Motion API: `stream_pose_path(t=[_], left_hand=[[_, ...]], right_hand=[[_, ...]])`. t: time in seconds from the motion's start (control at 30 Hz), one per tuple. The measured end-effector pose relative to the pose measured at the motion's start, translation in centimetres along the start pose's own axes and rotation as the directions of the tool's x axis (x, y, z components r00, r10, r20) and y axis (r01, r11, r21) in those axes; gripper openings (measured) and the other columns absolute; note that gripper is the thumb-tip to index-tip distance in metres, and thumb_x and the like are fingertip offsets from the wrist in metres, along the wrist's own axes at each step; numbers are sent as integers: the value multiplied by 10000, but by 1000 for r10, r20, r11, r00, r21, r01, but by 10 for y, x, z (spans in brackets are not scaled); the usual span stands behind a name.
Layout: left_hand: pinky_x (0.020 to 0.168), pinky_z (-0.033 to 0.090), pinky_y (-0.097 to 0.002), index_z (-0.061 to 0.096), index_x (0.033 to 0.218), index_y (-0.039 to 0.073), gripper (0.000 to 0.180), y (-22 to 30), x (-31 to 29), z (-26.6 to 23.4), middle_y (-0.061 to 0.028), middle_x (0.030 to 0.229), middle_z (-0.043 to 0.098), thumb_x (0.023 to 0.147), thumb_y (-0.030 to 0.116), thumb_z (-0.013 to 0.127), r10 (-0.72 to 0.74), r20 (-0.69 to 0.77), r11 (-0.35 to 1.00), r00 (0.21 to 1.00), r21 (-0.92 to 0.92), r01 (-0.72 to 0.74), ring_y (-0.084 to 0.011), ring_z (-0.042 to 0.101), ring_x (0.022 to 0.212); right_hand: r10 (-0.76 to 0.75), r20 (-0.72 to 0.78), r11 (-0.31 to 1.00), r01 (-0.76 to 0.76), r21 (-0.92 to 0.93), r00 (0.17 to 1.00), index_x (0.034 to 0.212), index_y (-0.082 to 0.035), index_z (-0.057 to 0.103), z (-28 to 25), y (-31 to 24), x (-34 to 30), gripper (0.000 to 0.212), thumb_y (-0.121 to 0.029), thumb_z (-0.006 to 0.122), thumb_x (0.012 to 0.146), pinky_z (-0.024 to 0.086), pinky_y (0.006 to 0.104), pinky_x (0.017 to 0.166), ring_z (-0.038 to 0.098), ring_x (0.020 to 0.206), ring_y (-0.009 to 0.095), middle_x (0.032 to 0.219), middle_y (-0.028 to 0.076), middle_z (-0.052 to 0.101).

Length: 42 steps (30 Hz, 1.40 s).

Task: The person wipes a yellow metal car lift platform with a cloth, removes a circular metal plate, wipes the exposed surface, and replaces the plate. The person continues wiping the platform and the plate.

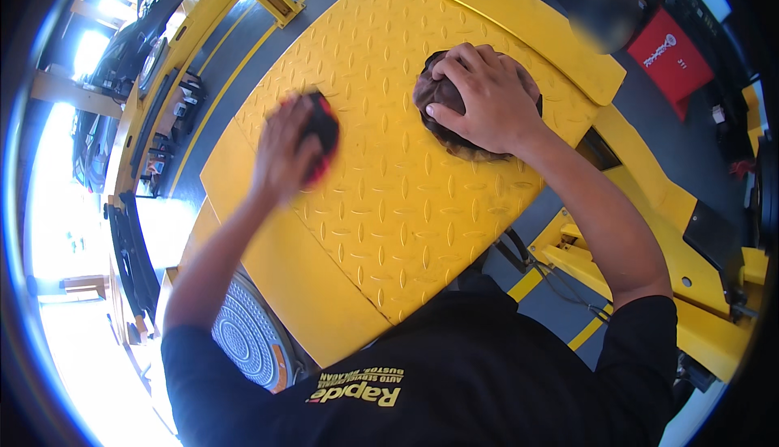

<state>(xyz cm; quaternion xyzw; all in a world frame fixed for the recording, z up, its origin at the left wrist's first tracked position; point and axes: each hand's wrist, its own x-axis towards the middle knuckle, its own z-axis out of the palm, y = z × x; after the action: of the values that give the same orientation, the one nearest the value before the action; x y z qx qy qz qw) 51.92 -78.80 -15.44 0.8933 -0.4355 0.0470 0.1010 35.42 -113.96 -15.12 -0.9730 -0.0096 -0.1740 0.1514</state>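
A yellow diamond-plate metal surface (377, 131) spreads out in front of me. On its left part, my left hand (284, 148) grips a black pad-like piece with a red edge (323, 137), perhaps a cloth; motion smears both. Farther right, my right hand (487, 98) is closed over a crumpled dark brown rag (438, 94), pressing it against the plate. The rag's folds stick out beside the thumb and below the palm. Most of what lies under each palm is hidden.
A round grey ribbed plate (247, 329) lies low on the left. Yellow frame beams (649, 195) run along the right, with dark cables (560, 281) below. A red panel (669, 62) stands at the far right, near a blurred shape. Yellow lines mark the grey floor (231, 53).
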Motion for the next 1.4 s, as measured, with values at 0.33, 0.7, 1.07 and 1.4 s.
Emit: stream_pose_path(t=[0.33,0.7,1.07,1.4], left_hand=[[1292,220,-545,425,1597,42,755,122,50,43,-235,1660,395,1011,478,617,202,-47,979,978,24,-202,-455,316,1555],[1293,216,-520,423,1633,189,692,9,61,16,-137,1719,340,1052,548,531,-233,-95,971,968,21,236,-395,302,1575],[1303,192,-474,402,1649,193,723,-5,122,29,-118,1727,332,1062,612,455,-323,-92,943,942,55,329,-365,276,1593],[1304,191,-465,408,1649,234,714,19,156,40,-75,1731,337,1057,631,452,-321,-95,943,942,62,327,-307,264,1605]], right_hand=[[74,-136,997,-72,17,988,1304,-129,650,-2,13,-20,534,-454,768,897,372,536,1128,527,1355,304,1367,91,598],[520,-267,738,-270,618,811,1176,-48,693,-83,36,-68,190,-164,640,1035,534,399,919,698,1021,287,1052,128,740],[358,82,885,-311,-347,930,1651,-135,378,-65,127,-51,778,-600,514,1042,177,570,1295,224,1618,361,1721,178,311],[355,267,928,-304,-214,896,1706,-130,219,-19,136,143,994,-787,398,982,201,642,1265,113,1632,403,1770,169,171]])
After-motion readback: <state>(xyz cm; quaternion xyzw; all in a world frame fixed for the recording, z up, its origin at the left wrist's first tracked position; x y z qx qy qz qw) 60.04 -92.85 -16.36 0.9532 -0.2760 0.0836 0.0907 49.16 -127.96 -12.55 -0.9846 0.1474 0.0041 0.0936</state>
